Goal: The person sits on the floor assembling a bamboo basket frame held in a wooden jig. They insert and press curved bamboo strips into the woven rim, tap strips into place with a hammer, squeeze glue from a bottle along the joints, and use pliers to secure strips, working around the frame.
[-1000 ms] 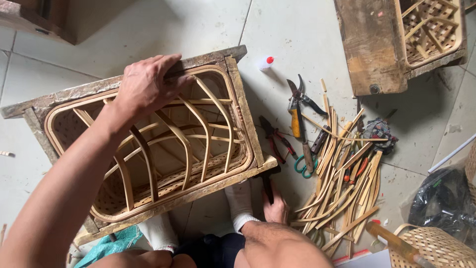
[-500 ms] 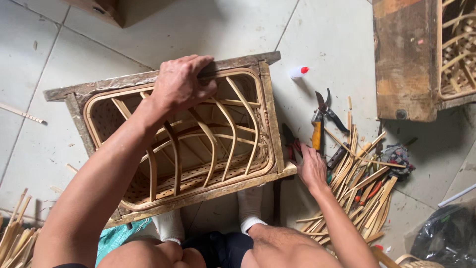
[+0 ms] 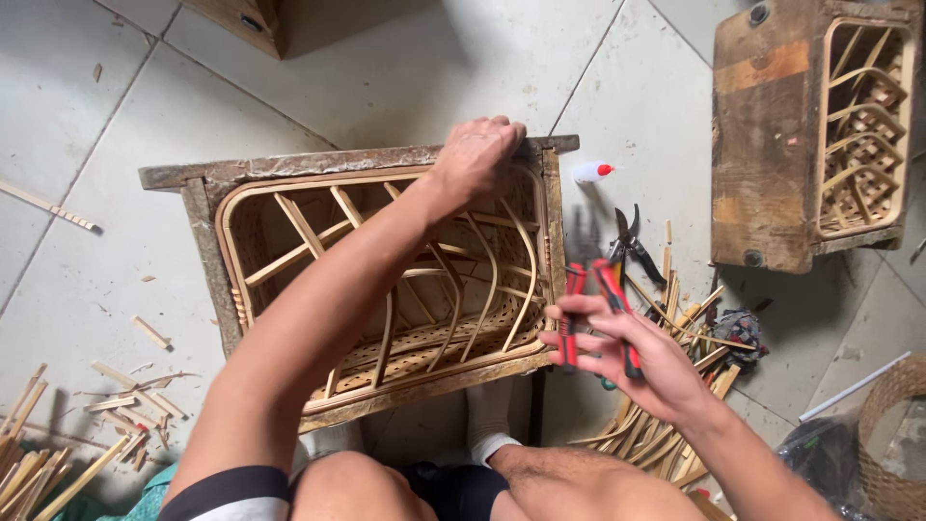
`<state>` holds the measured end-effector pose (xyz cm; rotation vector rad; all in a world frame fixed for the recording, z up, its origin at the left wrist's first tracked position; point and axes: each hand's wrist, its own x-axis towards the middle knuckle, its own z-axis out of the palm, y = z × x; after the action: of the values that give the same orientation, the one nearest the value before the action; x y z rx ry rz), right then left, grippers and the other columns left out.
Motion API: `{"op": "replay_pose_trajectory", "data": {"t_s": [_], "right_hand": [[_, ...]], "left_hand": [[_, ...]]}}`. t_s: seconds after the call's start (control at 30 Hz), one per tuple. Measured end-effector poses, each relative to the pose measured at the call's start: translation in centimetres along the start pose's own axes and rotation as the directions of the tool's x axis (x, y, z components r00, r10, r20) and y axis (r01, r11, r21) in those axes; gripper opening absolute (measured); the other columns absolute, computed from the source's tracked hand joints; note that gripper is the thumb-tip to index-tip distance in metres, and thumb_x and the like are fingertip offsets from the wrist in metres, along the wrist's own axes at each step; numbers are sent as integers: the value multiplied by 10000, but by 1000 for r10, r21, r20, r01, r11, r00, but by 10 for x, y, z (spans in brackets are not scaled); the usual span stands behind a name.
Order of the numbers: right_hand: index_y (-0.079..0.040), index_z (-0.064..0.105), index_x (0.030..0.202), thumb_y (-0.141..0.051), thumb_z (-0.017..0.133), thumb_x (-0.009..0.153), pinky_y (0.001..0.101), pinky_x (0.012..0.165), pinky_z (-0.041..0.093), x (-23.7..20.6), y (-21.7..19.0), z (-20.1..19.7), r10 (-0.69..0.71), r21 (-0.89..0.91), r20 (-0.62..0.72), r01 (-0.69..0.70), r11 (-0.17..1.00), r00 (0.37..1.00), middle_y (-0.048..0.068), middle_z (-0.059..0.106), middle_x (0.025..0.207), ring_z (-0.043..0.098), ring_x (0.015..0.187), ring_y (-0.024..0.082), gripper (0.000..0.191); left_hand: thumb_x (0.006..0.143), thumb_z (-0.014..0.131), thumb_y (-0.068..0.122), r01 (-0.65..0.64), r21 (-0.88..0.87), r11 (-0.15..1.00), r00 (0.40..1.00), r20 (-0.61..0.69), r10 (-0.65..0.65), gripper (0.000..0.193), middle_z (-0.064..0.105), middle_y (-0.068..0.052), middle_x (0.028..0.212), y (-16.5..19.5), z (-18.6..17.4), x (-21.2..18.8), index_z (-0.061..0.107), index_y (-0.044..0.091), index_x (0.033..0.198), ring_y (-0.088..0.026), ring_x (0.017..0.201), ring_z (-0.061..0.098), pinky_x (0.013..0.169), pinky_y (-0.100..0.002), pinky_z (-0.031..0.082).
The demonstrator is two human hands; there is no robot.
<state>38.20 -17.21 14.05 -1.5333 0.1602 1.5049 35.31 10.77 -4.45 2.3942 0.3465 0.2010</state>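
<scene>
Beside the wooden frame, right hand now holds red-handled pliers.

Daylight was soft and even across the pale tiled floor — bright, with no harsh glare. Shadows fell short and diffuse, darkest beneath the wooden frame and behind the second frame at the upper right. The centre was sharp; the right hand showed slight motion blur — the picture's edges bowed a little from the wide lens.
</scene>
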Motion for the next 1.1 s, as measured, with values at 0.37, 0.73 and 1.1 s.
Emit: {"op": "replay_pose_trajectory", "data": {"t_s": [0.37,0.73,1.1], "right_hand": [[12,520,1430,-237,482,959,468,1022,549,42,-59,82,228,-110,-45,-232,966,973,162,613,1146,684,1206,343,534],[-4,532,1390,-281,488,931,477,979,544,50,-75,107,276,-44,-129,-283,958,953,242,646,1270,676,1181,353,538],[-4,566,1123,-191,479,930,511,919,563,79,-43,108,136,7,-151,-136,991,979,114,502,847,694,1027,337,282]], "left_hand": [[821,751,218,77,-203,976,997,-3,-79,214,702,-251,873,10,-27,-18,675,20,854,-446,849,684,776,-525,556],[791,712,82,-26,-255,967,994,-112,-3,135,704,-225,922,2,-19,-21,658,-5,878,-438,871,689,782,-516,562],[777,668,16,-59,-235,970,989,-148,24,113,707,-224,888,2,-18,-21,651,-17,884,-424,845,698,747,-508,565]]}}
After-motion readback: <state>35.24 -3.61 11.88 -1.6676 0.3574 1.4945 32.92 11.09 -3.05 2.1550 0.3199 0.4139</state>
